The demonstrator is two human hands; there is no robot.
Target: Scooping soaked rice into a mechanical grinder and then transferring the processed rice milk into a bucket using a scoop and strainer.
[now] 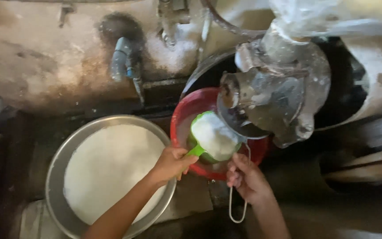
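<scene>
Scoop (213, 137), green, heaped with white mash.

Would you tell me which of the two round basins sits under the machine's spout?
The red plastic basin, right of the larger metal basin of white stuff; the left hand holds a green scoop over it.

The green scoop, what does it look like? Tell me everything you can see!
The green scoop is a small cup-shaped dipper, plastic by its look, with a short green handle. It is heaped full of something white and wet-looking. It is tilted, held over the red bucket, just below the grey metal spout of a machine. The left hand grips its handle. The right hand is close beside it, at the bucket's wire handle.
</scene>
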